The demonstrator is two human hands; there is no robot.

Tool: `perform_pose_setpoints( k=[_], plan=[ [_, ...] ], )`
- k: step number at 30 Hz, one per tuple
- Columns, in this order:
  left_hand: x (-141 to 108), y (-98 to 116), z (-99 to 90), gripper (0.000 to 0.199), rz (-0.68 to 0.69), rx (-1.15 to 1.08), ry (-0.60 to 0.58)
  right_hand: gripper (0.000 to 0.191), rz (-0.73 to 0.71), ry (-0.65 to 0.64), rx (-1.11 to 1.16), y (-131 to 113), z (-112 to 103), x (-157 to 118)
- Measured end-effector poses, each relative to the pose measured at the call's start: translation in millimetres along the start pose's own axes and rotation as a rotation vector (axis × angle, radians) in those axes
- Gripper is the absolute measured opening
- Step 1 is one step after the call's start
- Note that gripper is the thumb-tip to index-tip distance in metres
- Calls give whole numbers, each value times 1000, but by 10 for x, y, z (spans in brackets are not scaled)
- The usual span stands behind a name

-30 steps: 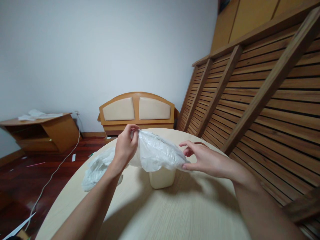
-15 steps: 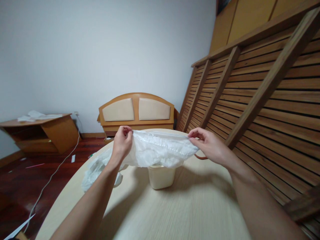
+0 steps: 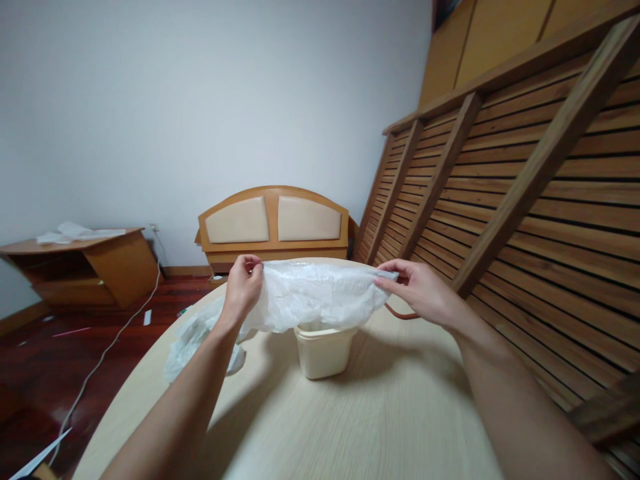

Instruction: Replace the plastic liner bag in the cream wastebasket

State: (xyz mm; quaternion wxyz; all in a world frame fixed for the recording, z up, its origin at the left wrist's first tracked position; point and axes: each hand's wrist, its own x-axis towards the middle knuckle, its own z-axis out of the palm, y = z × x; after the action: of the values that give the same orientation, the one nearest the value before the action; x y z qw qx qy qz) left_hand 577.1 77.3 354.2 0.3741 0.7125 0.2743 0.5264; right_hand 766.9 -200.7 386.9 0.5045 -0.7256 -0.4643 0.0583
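A thin white plastic bag (image 3: 315, 297) is stretched sideways between my two hands, above a small cream bin (image 3: 324, 355). My left hand (image 3: 244, 288) pinches the bag's upper left edge between thumb and fingers. At the upper right corner, my right hand (image 3: 417, 288) is closed on the bag in a pinch, with a bit of plastic poking past the fingertips. The bag hangs over the bin's far side and hides part of its opening. The bin stands upright on the pale round table (image 3: 380, 427).
More crumpled white plastic (image 3: 193, 340) lies on the table's left, partly behind my left forearm. A wooden slatted frame (image 3: 540, 193) leans along the right. Beyond the table stand a headboard (image 3: 273, 220) and a low wooden cabinet (image 3: 95, 263); a cable (image 3: 107, 357) crosses the floor.
The bag has risen slightly at its lower edge, so more of the bin's rim shows. My right hand's grip has shifted inward, leaving a corner sticking out. Both hands still hold the bag.
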Motion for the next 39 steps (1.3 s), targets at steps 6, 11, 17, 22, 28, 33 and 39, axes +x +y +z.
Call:
perform_pose_setpoints(
  k=[6,11,17,22,28,33,39],
  plan=[
    [-44,106,21,12,15,-51,-72,32,112,207,263,159,-24,146],
    [-175,378,-24,10,-28,-126,-231,42,90,457,350,116,-17,166],
    [-452,770,-68,29,-180,-293,-454,25,-107,488,205,-194,75,7],
    [-686,1027,-117,38,-191,-369,-675,25,-177,318,228,-493,264,-216],
    [-841,1152,-136,38,-93,-345,-782,29,-290,100,85,-647,492,-406],
    [-896,1117,-101,37,-25,-443,-873,41,-281,20,-60,-614,543,-405],
    [-936,1076,-92,37,87,-310,-852,13,-273,28,-223,-578,499,-373]
  ],
)
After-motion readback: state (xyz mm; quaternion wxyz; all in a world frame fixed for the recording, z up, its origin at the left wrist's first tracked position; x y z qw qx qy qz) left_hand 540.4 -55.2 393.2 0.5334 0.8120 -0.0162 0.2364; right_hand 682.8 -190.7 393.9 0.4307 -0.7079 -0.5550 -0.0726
